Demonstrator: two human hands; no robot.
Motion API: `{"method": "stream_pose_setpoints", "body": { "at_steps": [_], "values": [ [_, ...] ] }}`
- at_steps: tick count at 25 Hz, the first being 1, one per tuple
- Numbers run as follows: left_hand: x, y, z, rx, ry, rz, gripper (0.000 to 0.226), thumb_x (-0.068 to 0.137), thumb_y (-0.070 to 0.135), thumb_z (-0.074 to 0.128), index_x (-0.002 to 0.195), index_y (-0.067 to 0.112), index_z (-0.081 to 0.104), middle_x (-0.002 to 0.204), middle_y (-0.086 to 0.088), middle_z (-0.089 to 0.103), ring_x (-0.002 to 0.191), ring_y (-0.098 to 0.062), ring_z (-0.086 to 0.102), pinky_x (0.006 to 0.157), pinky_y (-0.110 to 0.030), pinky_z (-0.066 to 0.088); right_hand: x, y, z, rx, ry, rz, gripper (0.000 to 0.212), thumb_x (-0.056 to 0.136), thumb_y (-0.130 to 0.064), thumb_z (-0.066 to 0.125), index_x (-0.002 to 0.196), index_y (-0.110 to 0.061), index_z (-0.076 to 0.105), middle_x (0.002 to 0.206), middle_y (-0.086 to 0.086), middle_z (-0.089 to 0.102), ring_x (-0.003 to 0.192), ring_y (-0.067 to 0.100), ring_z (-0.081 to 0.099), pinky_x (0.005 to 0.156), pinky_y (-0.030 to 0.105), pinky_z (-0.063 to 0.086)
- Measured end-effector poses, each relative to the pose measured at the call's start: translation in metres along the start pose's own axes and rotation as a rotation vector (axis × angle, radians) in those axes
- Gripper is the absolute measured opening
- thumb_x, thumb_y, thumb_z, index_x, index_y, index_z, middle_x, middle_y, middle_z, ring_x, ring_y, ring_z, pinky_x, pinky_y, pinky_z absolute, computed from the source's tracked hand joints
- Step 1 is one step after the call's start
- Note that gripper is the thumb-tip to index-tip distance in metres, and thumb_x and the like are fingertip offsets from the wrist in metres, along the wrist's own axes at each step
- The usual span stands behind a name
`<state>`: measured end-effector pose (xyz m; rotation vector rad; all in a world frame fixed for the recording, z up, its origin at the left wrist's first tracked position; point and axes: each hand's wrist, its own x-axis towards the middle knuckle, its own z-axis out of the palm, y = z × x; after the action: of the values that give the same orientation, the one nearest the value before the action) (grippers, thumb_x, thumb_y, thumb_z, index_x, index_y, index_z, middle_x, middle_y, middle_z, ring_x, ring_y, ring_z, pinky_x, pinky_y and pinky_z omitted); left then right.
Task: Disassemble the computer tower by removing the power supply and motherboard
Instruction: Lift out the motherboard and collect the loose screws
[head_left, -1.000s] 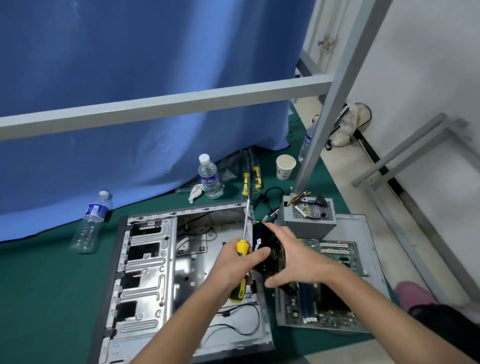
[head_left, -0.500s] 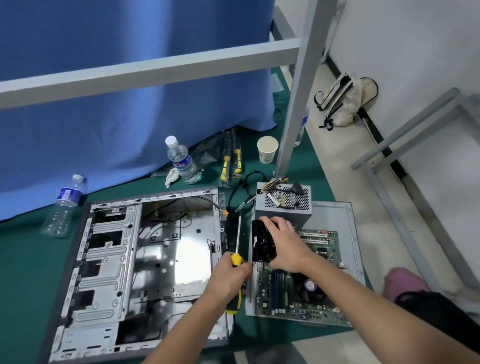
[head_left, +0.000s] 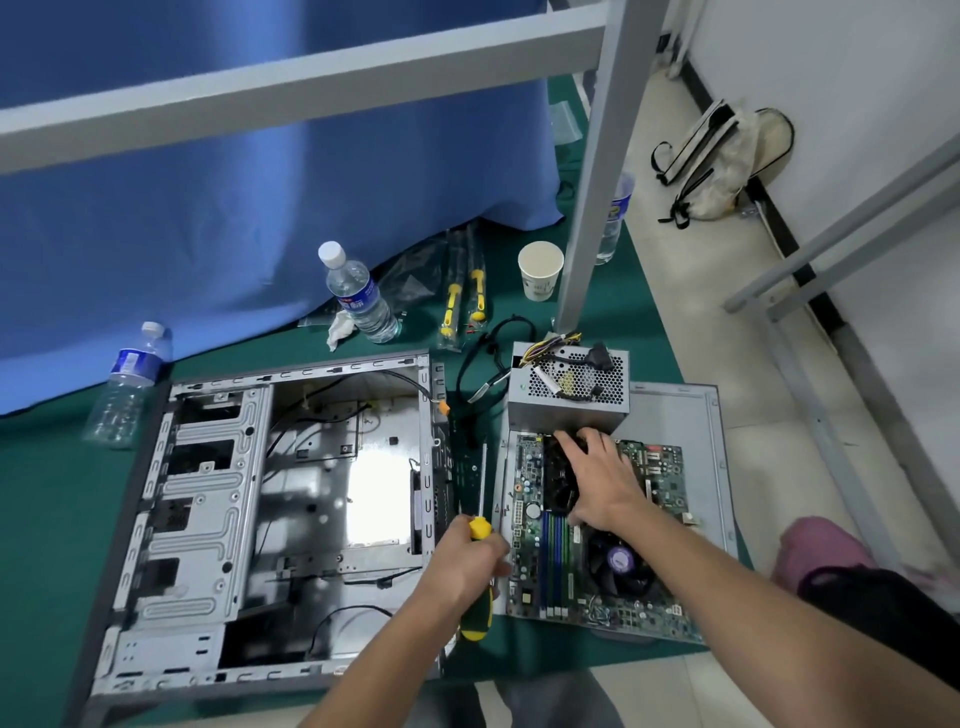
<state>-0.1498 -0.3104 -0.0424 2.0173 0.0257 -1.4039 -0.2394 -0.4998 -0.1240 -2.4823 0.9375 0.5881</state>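
Head: motherboard (head_left: 597, 525) under right hand (head_left: 602, 480)
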Motion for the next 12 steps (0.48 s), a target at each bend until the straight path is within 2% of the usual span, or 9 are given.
{"method": "stream_pose_setpoints", "body": {
  "at_steps": [4,6,8,9,11,12],
  "values": [
    [0.006,-0.002,0.006,-0.045,-0.034,-0.017,0.011,0.095,0.015,0.052,0.106,0.015,0.050,0.108,-0.009,0.067,0.093,-0.020,0.071,0.080,-0.040,0.054,-0.006,0.006,0.002,0.066,-0.023,-0.020,0.124,0.070,-0.028,0.087,0.157,-0.024,-0.001,0.162,0.006,0.005,0.150,0.026,0.002,0.119,0.042,0.018],
    [0.008,-0.003,0.007,-0.057,-0.042,-0.023,0.011,0.096,0.015,0.053,0.105,0.018,0.050,0.105,-0.007,0.069,0.094,-0.020,0.071,0.085,-0.041,0.055,-0.013,0.009,0.001,0.150,-0.032,-0.008,0.111,0.079,-0.020,0.080,0.158,-0.022,0.002,0.163,0.004,0.000,0.151,0.025,0.000,0.120,0.038,0.016],
    [0.010,-0.002,0.008,-0.056,-0.045,-0.037,0.013,0.095,0.015,0.054,0.106,0.019,0.050,0.100,-0.005,0.072,0.095,-0.021,0.071,0.088,-0.043,0.054,-0.021,0.009,-0.006,0.273,-0.003,0.028,0.085,0.090,-0.011,0.067,0.157,-0.018,0.015,0.163,0.003,0.005,0.148,0.026,0.019,0.118,0.034,0.027],
    [0.010,-0.001,0.009,-0.065,-0.052,-0.044,0.015,0.095,0.013,0.055,0.108,0.019,0.049,0.099,-0.005,0.073,0.095,-0.021,0.071,0.083,-0.040,0.054,-0.027,0.007,-0.010,0.315,0.032,0.036,0.072,0.094,-0.008,0.060,0.155,-0.017,0.024,0.161,0.003,0.016,0.142,0.024,0.033,0.114,0.031,0.033],
    [0.009,0.003,0.012,-0.085,-0.074,-0.043,0.023,0.093,0.010,0.058,0.114,0.016,0.049,0.100,-0.005,0.073,0.092,-0.019,0.072,0.077,-0.035,0.053,-0.041,-0.004,-0.015,0.383,0.091,0.027,0.050,0.097,-0.011,0.054,0.145,-0.019,0.042,0.143,0.001,0.047,0.121,0.016,0.055,0.103,0.022,0.044],
    [0.010,0.005,0.013,-0.077,-0.079,-0.028,0.028,0.092,0.010,0.061,0.116,0.014,0.049,0.101,-0.005,0.072,0.093,-0.020,0.071,0.081,-0.037,0.054,-0.051,-0.014,-0.016,0.453,0.074,0.013,0.041,0.098,-0.016,0.054,0.138,-0.022,0.049,0.127,-0.004,0.058,0.104,0.013,0.063,0.091,0.017,0.050]
  ]
}}
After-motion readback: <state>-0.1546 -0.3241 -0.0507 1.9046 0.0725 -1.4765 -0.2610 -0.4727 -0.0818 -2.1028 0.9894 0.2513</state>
